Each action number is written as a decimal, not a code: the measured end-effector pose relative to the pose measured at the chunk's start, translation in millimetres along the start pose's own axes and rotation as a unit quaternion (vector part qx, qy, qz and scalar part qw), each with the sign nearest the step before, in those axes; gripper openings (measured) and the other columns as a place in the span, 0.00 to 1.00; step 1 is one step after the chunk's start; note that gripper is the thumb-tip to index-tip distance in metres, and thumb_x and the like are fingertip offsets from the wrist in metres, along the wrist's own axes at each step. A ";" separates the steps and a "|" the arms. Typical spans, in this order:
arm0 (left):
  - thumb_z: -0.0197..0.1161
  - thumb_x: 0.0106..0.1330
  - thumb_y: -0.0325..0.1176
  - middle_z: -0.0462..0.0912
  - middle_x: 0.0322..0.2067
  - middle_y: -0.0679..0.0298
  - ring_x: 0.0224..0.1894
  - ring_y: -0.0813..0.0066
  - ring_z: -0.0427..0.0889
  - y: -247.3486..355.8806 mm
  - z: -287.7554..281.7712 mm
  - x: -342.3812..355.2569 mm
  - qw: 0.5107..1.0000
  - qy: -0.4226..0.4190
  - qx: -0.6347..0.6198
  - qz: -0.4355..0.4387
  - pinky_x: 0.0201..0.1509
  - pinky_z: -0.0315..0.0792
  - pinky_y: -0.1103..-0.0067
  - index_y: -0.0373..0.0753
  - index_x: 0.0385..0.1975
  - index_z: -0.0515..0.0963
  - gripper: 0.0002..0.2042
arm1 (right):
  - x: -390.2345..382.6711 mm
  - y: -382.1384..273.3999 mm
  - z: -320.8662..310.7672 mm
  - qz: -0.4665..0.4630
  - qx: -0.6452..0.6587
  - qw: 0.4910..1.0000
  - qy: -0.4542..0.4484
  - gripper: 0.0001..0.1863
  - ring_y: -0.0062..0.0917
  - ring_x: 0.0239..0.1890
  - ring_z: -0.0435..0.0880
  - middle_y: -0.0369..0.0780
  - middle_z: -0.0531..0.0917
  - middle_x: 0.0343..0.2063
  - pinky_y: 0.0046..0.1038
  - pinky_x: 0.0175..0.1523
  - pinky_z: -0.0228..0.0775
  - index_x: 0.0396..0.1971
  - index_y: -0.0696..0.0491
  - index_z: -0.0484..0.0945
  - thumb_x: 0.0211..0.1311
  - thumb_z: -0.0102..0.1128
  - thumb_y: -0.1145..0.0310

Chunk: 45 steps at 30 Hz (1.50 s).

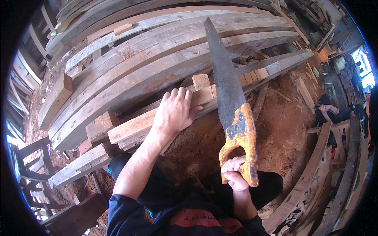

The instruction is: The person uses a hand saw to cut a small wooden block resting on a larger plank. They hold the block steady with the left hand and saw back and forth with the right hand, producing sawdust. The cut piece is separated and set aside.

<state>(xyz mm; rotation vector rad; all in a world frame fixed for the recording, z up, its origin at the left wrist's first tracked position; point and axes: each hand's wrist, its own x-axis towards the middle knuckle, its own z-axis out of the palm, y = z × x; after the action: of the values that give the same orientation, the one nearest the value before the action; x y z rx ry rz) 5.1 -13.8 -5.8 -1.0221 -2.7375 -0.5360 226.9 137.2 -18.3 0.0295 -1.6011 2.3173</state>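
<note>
Across the stacked timbers, the left hand (175,112) presses flat on a wooden batten (157,122) while the right hand (235,172) grips the orange-handled handsaw (230,98), its blade resting over the batten; sawing seems underway, needing steady strokes.

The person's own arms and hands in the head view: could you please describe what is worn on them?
Both hands, the left hand and the right hand, are bare: no gloves, rings or watch show. The forearms are bare too. A dark navy short sleeve covers the left upper arm, part of a shirt with a red patch across its front.
</note>
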 end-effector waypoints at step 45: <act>0.59 0.64 0.52 0.77 0.37 0.53 0.43 0.58 0.77 1.4 3.4 -3.1 0.999 0.034 0.017 0.003 0.47 0.71 0.67 0.32 0.39 0.75 0.24 | 14.6 -10.4 0.8 0.054 0.097 0.992 0.056 0.15 0.22 0.18 0.69 0.36 0.68 0.18 0.28 0.27 0.66 0.31 0.52 0.63 0.47 0.50 0.88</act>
<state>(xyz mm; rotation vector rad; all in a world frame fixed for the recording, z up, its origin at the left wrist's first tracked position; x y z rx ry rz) 8.2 -13.4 -9.4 -0.9838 -2.6737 -0.5116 215.8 143.5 -5.7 -0.1439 -1.3509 2.5009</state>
